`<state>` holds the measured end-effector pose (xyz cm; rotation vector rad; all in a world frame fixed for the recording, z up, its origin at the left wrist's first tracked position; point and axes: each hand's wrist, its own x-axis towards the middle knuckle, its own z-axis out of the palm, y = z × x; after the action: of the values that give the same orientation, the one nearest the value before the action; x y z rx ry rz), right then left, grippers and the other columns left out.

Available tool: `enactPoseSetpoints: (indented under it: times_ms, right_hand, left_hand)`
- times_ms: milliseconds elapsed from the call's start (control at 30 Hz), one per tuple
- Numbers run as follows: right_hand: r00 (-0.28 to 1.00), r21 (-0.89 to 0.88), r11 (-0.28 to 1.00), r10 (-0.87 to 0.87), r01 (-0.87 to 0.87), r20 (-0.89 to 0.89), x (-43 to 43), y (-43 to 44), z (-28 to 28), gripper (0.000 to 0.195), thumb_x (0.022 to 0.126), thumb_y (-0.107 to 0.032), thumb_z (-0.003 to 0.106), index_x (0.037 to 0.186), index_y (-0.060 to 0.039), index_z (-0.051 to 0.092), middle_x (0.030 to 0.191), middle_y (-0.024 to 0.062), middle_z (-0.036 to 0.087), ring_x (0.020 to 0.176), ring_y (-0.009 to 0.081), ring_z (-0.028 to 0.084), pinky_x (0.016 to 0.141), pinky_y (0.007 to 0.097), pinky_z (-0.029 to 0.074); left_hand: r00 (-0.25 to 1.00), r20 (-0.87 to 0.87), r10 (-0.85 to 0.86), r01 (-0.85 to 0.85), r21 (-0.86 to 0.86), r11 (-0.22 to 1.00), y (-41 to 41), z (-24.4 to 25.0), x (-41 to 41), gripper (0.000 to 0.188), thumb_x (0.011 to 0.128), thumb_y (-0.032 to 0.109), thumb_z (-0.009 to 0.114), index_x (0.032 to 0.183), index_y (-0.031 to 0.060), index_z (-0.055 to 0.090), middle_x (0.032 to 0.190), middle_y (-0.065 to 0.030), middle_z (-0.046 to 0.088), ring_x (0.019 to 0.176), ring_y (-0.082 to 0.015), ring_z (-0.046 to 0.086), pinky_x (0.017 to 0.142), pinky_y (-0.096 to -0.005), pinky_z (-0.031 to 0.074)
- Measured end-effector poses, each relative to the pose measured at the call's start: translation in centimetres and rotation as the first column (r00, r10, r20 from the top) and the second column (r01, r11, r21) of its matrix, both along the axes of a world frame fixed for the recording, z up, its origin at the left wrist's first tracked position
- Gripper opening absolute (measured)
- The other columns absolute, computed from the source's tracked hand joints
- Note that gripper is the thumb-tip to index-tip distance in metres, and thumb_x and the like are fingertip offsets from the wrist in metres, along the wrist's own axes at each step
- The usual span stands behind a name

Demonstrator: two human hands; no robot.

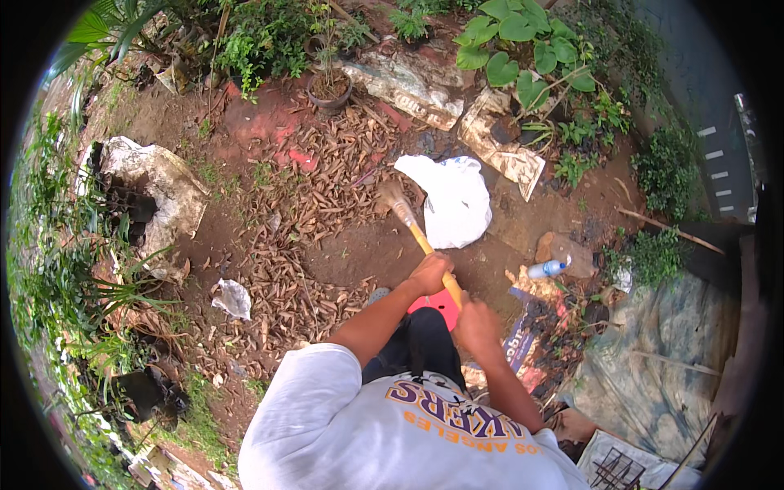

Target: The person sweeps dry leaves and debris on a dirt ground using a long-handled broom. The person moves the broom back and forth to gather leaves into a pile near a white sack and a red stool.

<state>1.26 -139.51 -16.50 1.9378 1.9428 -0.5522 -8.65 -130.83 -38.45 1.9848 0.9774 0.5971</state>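
Both of my hands grip the yellow handle of a stick broom point(420, 236). My left hand point(430, 273) holds the handle nearer the bristles, and my right hand point(478, 323) closes around it lower down, close to my body. The blurred bristles touch or hover over brown dry leaves point(331, 177) on the soil; which of the two I cannot tell. Just right of the bristles lies a white plastic sack point(456, 202). Beneath the handle, by my knees, a red plastic object point(436, 306) shows in part.
A plastic bottle point(546, 269) lies to the right, near a greenish tarp point(655, 361). A potted plant point(329, 92) and dirty sacks point(404, 92) are ahead. On the left lie another dirty sack point(177, 196) and a crumpled plastic piece point(233, 299).
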Motion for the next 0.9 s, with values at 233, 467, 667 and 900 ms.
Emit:
enactPoseSetpoints:
  times_ms: [233, 467, 667, 900]
  right_hand:
    - [0.995, -0.147, 0.986, -0.083, 0.074, -0.058, -3.0, -0.2, -7.2, 0.04, 0.086, -0.009, 0.067, 0.122, 0.005, 0.057, 0.093, 0.0223, 0.071, 0.088, 0.0387, 0.074, 0.076, 0.0487, 0.06]
    - [0.983, -0.235, 0.97, -0.098, 0.06, -0.156, -1.0, -2.6, -4.9, 0.034, 0.085, -0.008, 0.064, 0.117, 0.0011, 0.062, 0.095, 0.0226, 0.072, 0.091, 0.0404, 0.073, 0.081, 0.0513, 0.059]
    - [0.933, -0.147, 0.957, -0.28, 0.251, -0.228, 1.8, -2.3, -3.1, 0.039, 0.084, -0.008, 0.06, 0.122, -0.0001, 0.066, 0.102, 0.028, 0.071, 0.099, 0.045, 0.069, 0.09, 0.0532, 0.054]
    - [0.932, -0.19, 0.956, -0.268, 0.225, -0.244, -0.1, -2.0, -4.8, 0.033, 0.078, -0.006, 0.061, 0.11, -0.0001, 0.071, 0.1, 0.0297, 0.07, 0.097, 0.0467, 0.068, 0.088, 0.0532, 0.054]
  left_hand:
    - [0.999, 0.029, -0.025, 0.028, -0.094, 0.995, -2.0, -8.5, -1.2, 0.017, 0.076, 0.021, 0.075, 0.076, 0.007, 0.066, 0.09, -0.0154, 0.066, 0.098, -0.0375, 0.062, 0.09, -0.0469, 0.05]
    - [0.995, -0.1, -0.029, 0.019, -0.107, 0.994, -5.9, -2.8, -3.8, 0.017, 0.081, 0.026, 0.077, 0.082, 0.0096, 0.072, 0.09, -0.015, 0.07, 0.097, -0.0368, 0.064, 0.089, -0.0488, 0.049]
    - [0.996, 0.017, -0.088, 0.089, -0.046, 0.995, -3.9, -4.0, -0.2, 0.022, 0.084, 0.03, 0.076, 0.082, 0.0089, 0.072, 0.091, -0.0157, 0.071, 0.095, -0.0377, 0.064, 0.089, -0.0493, 0.049]
    - [0.975, -0.156, -0.156, 0.138, -0.119, 0.983, -5.2, -5.8, -2.1, 0.017, 0.084, 0.029, 0.074, 0.085, 0.0122, 0.075, 0.09, -0.0165, 0.071, 0.099, -0.0377, 0.065, 0.09, -0.0491, 0.05]
